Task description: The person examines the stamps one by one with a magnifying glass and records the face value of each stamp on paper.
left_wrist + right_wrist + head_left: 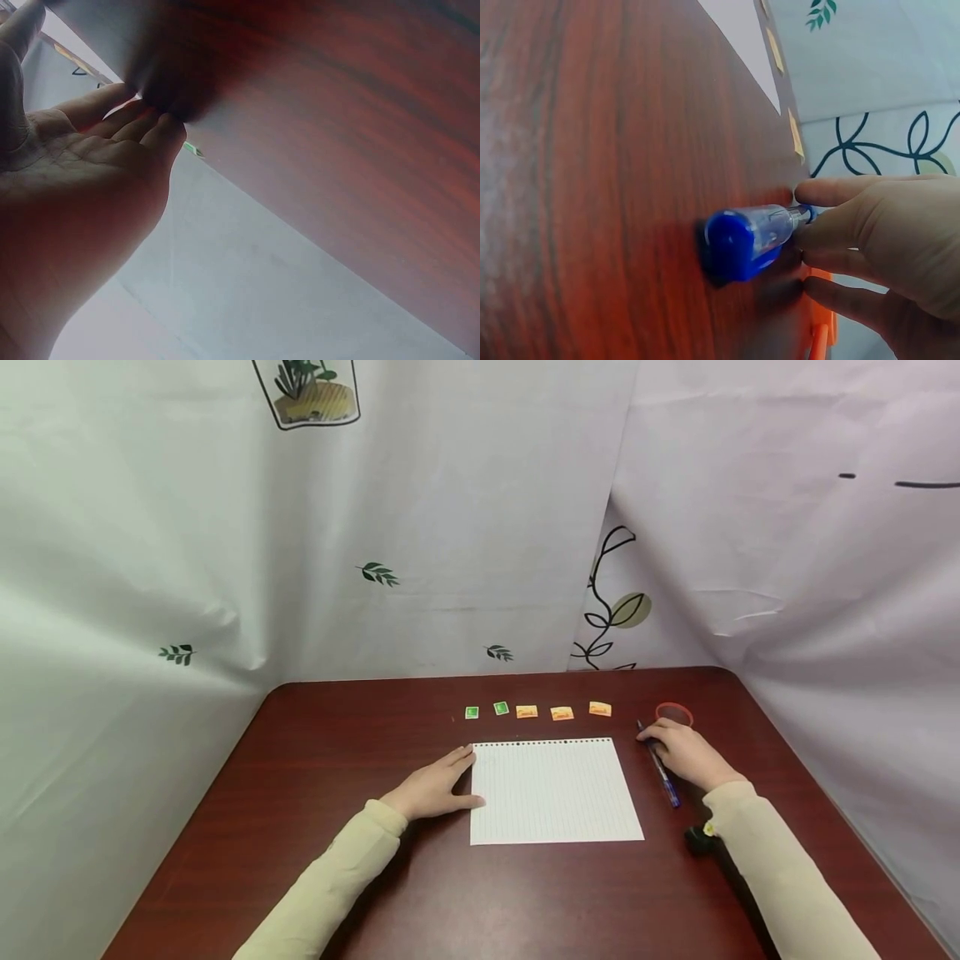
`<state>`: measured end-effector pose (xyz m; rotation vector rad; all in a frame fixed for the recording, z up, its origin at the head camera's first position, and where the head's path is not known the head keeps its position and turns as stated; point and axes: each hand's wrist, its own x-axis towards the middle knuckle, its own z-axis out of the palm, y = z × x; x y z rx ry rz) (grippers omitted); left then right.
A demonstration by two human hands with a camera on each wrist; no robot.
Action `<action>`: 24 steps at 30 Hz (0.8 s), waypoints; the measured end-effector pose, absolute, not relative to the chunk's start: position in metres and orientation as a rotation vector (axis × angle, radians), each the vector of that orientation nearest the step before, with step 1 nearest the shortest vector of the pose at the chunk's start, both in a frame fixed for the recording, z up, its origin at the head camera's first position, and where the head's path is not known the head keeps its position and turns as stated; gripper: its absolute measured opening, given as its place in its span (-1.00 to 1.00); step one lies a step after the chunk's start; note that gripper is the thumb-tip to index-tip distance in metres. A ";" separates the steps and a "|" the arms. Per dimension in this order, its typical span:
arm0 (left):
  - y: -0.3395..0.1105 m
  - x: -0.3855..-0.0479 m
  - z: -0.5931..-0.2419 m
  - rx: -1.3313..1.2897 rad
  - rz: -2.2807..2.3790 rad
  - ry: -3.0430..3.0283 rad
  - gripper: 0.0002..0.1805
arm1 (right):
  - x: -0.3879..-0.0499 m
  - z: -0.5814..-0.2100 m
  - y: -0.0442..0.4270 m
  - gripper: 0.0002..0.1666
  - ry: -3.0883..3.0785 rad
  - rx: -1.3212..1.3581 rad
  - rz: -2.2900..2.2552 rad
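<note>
Lined paper with holes along its far edge (555, 793) lies on the table. On the paper's left edge rests the left hand (435, 787), fingers fairly straight; the left wrist view shows this hand (90, 165) from the palm side, fingertips at the table. Right of the paper, the right hand (692, 755) has thumb and fingers around the far part of a blue-capped pen (660, 768). In the right wrist view the pen's blue cap (731, 244) points towards the camera, and the right hand (885, 247) pinches its farther end, the pen lying at the table surface.
Two green stickers (501, 708) and several orange ones (562, 713) lie in a row beyond the paper. A red-orange ring-shaped object (675, 712) is just behind the right hand. A small black object (699, 841) lies beside the right sleeve. A printed white curtain (465, 527) hangs behind the table.
</note>
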<state>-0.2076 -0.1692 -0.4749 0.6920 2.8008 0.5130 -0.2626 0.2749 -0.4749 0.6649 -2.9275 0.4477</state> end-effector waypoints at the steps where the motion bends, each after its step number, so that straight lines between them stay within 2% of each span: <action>1: -0.169 -0.208 -0.475 0.696 0.506 2.800 -0.04 | -0.263 -0.474 0.275 -0.71 -2.930 0.663 0.454; 12: -0.170 -0.207 -0.475 0.698 0.520 2.794 -0.03 | -0.262 -0.466 0.282 -0.68 -2.934 0.656 0.603; 18: -0.168 -0.206 -0.474 0.698 0.508 2.798 -0.03 | -0.259 -0.455 0.294 -0.69 -2.886 0.516 0.678; 24: -0.168 -0.207 -0.474 0.698 0.506 2.809 -0.03 | -0.256 -0.445 0.307 -0.61 -2.838 0.344 0.700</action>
